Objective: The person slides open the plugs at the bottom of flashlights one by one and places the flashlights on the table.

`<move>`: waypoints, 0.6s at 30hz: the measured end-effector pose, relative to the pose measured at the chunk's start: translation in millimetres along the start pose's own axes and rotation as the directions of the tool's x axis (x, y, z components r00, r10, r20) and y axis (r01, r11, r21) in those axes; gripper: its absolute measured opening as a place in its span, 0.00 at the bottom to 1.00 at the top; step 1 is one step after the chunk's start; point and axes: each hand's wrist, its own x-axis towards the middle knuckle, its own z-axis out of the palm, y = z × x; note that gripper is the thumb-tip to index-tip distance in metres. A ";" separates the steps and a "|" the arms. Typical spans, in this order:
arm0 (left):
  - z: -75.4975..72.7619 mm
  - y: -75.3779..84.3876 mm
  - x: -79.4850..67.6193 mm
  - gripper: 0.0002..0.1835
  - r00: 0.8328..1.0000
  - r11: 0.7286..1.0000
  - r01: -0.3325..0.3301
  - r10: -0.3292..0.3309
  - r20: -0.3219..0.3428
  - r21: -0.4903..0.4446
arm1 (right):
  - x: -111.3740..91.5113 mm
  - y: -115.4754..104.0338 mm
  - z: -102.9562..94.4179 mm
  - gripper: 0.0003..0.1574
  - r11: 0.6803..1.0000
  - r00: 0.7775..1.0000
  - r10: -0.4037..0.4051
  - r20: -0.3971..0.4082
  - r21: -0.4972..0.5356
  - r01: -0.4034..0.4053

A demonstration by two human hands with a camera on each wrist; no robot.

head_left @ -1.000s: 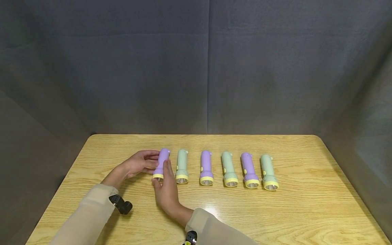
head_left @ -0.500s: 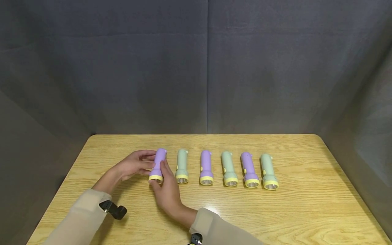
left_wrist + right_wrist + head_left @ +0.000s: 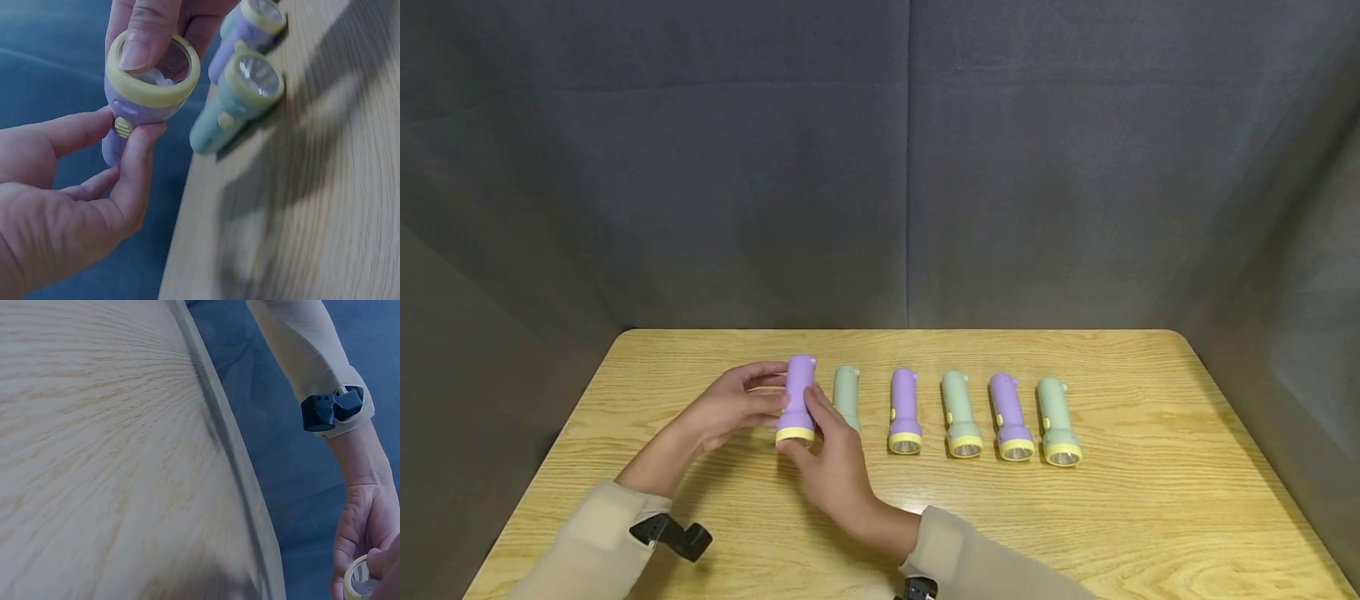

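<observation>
Head view: from my remote seat I see left hand (image 3: 730,408) and right hand (image 3: 838,467) gripping one purple flashlight (image 3: 799,392), apparently lifted off the table (image 3: 1165,500) at the row's left end, a green flashlight (image 3: 846,390) partly hidden behind the right hand. Left wrist view: left fingertips (image 3: 149,137) pinch the body beside the yellow switch (image 3: 124,127), right thumb (image 3: 144,44) over the lens; I'd want even pressure and both hands moving together, lest the barrel twist. Right wrist view: lens end only, lower corner, so I'd steer by the others.
</observation>
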 end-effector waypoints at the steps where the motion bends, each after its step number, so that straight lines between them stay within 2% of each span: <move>1: 3.2 2.3 -0.9 0.35 1.000 1.000 -0.004 0.004 -0.007 -0.002 | -0.8 -0.8 -3.2 0.43 1.000 1.000 -0.004 0.007 0.013 0.004; 7: 21.6 11.4 -3.8 0.35 0.999 1.000 -0.029 0.029 -0.042 -0.011 | -6.8 -2.9 -21.4 0.45 0.995 0.999 0.004 0.041 0.097 -0.008; 18: 53.4 20.9 -2.8 0.35 0.995 0.997 -0.072 0.069 -0.066 -0.039 | -17.1 -3.7 -51.3 0.46 0.993 0.999 0.000 0.033 0.118 -0.004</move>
